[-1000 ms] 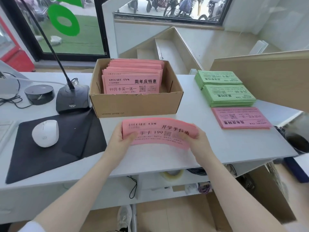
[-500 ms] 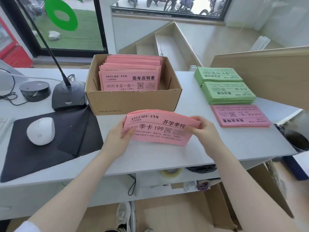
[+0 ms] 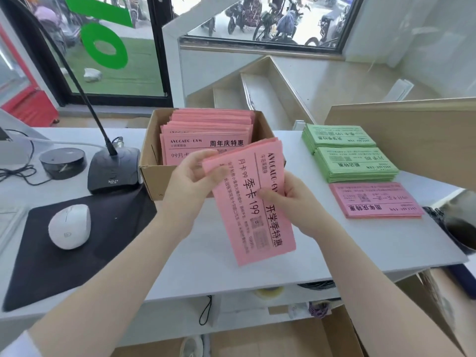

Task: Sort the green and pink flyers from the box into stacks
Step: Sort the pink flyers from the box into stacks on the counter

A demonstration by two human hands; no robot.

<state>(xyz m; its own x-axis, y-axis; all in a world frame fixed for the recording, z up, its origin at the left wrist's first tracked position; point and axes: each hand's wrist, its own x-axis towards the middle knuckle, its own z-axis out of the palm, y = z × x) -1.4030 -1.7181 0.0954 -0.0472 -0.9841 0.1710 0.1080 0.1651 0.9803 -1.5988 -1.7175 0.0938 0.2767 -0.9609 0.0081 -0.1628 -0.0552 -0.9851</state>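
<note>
Both hands hold a bundle of pink flyers (image 3: pixel 253 217) upright on its short end, above the white counter in front of the cardboard box (image 3: pixel 149 173). My left hand (image 3: pixel 192 173) pinches the bundle's upper left corner. My right hand (image 3: pixel 288 199) grips its right long edge, thumb across the printed face. More pink flyers (image 3: pixel 206 136) stand in the box. On the right lie two green flyer stacks, a far one (image 3: pixel 338 137) and a near one (image 3: pixel 356 164), and a low pink stack (image 3: pixel 374 200) in front of them.
A white mouse (image 3: pixel 69 226) sits on a black mat (image 3: pixel 108 235) at the left. Behind it stand a gooseneck microphone base (image 3: pixel 113 171) and a round black puck (image 3: pixel 61 162) with cables. A wooden panel (image 3: pixel 422 135) rises at the right. The counter edge (image 3: pixel 283 287) runs near my arms.
The pink bundle has turned from lying crosswise to standing on its short end and has risen closer to the box. My left hand shifted to its top corner, my right hand to its side.
</note>
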